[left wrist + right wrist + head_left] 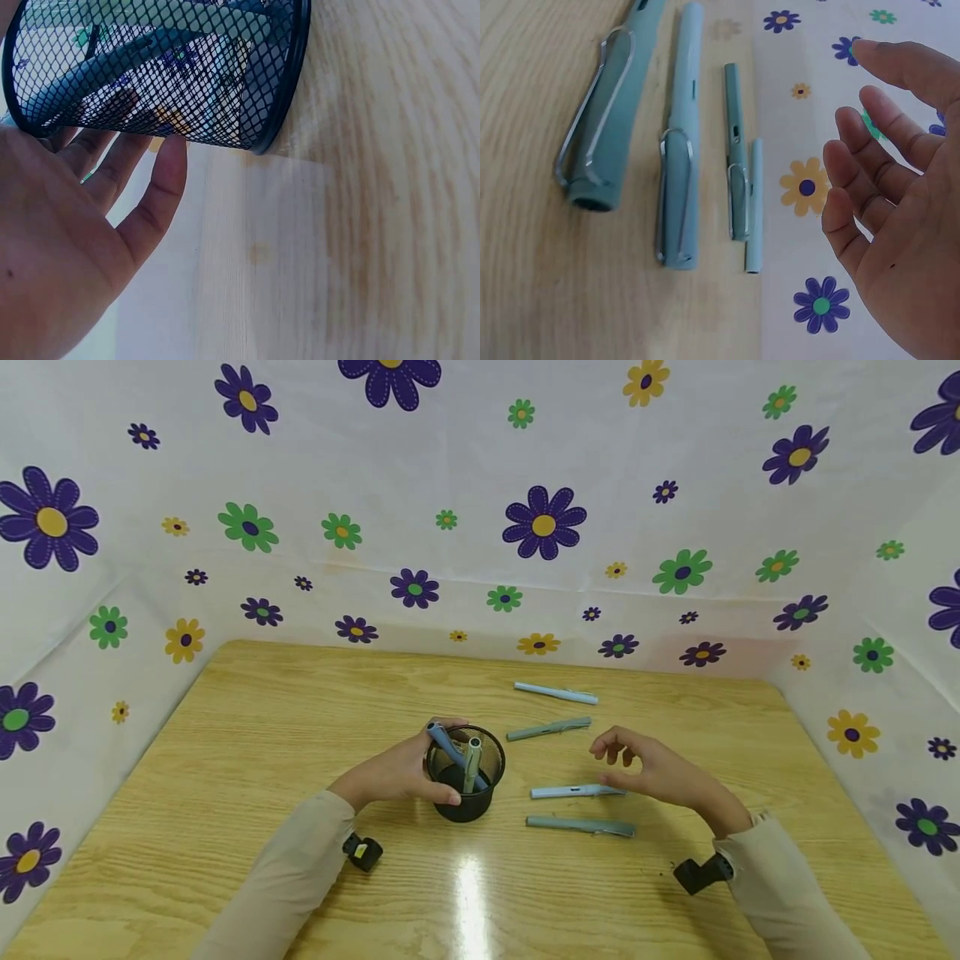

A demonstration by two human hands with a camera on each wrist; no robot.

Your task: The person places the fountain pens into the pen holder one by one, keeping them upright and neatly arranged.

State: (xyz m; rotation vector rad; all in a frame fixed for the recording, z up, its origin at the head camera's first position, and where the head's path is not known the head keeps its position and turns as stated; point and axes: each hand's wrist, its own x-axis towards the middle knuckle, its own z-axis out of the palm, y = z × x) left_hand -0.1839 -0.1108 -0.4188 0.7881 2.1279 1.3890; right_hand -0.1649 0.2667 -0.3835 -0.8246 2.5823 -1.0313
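My left hand [401, 772] holds a black mesh pen cup [463, 810] by its side, thumb in front and fingers behind. Inside the cup lean a blue pen [446, 743] and a pale green pen [472, 768]. To the right, several clip pens lie on the table: a pale blue pen [551, 692] farthest back, a green pen [547, 730], another light blue pen [566, 792], and a teal pen [577, 825] nearest. Over the right end of the second light blue pen hovers my right hand [660, 772], its fingers loosely bent and holding nothing.
Everything stands on a wooden table [315, 693] with light grain. A white cloth [450, 460] printed with flowers hangs behind it and at both sides. Each wrist carries a small black camera, one on the left sleeve [285, 860].
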